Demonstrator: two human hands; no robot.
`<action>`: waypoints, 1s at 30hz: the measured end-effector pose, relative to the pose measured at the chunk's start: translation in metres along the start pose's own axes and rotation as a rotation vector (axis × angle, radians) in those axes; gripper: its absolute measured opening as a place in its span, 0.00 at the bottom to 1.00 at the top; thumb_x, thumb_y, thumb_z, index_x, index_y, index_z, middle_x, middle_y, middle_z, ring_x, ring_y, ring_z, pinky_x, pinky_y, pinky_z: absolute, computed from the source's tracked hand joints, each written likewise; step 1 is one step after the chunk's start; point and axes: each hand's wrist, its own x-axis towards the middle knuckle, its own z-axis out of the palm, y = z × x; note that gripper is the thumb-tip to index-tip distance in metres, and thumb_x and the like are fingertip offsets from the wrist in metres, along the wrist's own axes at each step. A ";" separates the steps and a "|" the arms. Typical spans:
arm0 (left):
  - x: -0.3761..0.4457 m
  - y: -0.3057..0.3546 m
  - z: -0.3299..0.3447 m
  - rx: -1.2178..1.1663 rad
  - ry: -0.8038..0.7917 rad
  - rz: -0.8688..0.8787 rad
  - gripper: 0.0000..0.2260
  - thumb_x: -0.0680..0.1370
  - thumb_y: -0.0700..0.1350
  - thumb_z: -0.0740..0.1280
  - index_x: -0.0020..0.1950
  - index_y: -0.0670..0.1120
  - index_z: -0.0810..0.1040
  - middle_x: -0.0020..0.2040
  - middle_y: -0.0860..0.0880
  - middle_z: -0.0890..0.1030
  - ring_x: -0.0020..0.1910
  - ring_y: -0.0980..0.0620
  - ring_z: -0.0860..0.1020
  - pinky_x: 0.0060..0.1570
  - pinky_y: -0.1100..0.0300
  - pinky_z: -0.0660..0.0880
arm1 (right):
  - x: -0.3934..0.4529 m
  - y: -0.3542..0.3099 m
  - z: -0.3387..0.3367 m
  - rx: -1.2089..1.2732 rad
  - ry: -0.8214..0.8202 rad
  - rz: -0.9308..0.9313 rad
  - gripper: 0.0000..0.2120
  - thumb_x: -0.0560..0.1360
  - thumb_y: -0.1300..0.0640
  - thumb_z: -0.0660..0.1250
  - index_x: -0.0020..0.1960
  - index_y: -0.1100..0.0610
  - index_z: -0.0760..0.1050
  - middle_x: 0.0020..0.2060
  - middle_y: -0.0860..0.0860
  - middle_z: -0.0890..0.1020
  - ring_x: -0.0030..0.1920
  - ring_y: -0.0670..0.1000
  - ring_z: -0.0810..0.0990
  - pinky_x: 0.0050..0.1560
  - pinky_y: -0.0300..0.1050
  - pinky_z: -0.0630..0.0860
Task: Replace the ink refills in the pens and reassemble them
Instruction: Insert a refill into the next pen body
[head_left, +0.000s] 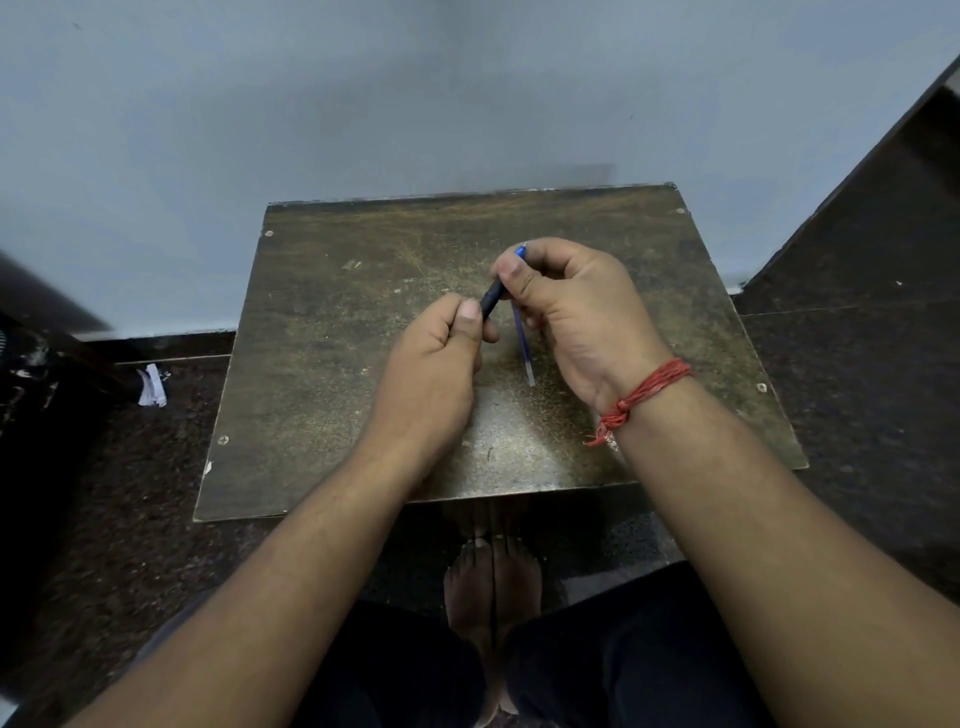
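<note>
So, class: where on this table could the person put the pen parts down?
The table's left half, between the left hand and the left edge, is bare, as is the far strip by the wall. The middle is crowded: both hands, right hand, pen barrel, refill.

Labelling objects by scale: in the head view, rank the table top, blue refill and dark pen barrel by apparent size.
1. table top
2. blue refill
3. dark pen barrel, though both hands hide much of it, so this last ranking is unsure.

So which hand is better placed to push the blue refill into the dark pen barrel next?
Probably the right hand: it already holds the blue refill, beside the dark pen barrel, which the left hand grips.
</note>
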 end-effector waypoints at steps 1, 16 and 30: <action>0.000 0.001 0.000 -0.037 -0.011 -0.012 0.15 0.81 0.57 0.57 0.40 0.53 0.77 0.25 0.57 0.66 0.24 0.57 0.62 0.30 0.53 0.63 | 0.001 0.000 0.001 0.017 0.000 -0.006 0.05 0.75 0.62 0.72 0.41 0.55 0.82 0.31 0.48 0.81 0.38 0.54 0.70 0.31 0.36 0.69; 0.000 0.003 0.003 -0.356 -0.080 -0.116 0.17 0.87 0.51 0.54 0.44 0.45 0.74 0.25 0.56 0.62 0.21 0.59 0.57 0.21 0.66 0.58 | -0.003 -0.001 0.001 -0.159 -0.024 -0.050 0.07 0.79 0.58 0.68 0.54 0.59 0.82 0.42 0.50 0.82 0.42 0.43 0.78 0.41 0.41 0.74; -0.002 0.002 0.002 -0.286 -0.071 -0.064 0.18 0.84 0.54 0.57 0.38 0.55 0.79 0.25 0.57 0.63 0.21 0.60 0.59 0.21 0.65 0.58 | -0.004 -0.006 -0.001 0.049 -0.086 0.046 0.09 0.79 0.66 0.63 0.57 0.62 0.80 0.48 0.58 0.86 0.48 0.52 0.83 0.42 0.42 0.77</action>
